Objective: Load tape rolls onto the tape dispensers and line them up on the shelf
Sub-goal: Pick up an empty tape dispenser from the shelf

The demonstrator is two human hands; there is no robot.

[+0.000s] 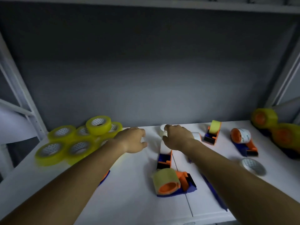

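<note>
Both hands (133, 140) (177, 138) hover over open white shelf (129, 192).

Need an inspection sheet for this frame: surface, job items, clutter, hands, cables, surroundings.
Surface: white shelf, seam down its middle.
Job's things: yellow tape rolls piled left; loaded dispensers scattered, not lined up; clear roll lying loose on the right.
Clutter: nothing seen.
Hands: left hand empty, fingers loosely curled; right hand over a white-roll dispenser, grip unclear.
Cables: nothing seen.
Surroundings: grey back panel, white shelf frame.
</note>
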